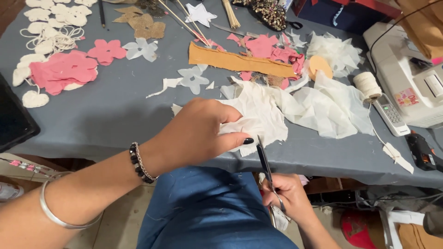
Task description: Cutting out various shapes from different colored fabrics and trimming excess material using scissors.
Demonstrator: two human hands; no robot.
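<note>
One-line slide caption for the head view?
Left hand steadies white fabric at the grey table edge while right hand works scissors.

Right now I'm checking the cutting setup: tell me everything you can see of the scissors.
The scissors have slim, dark metal blades, slightly parted and pointing up and away toward the table edge. Their tips meet the lower edge of the crumpled white fabric, just beside the left hand thumb pinning that fabric. The right hand grips the handles below the table edge, above the lap; its fingers mostly hide the handles.
</note>
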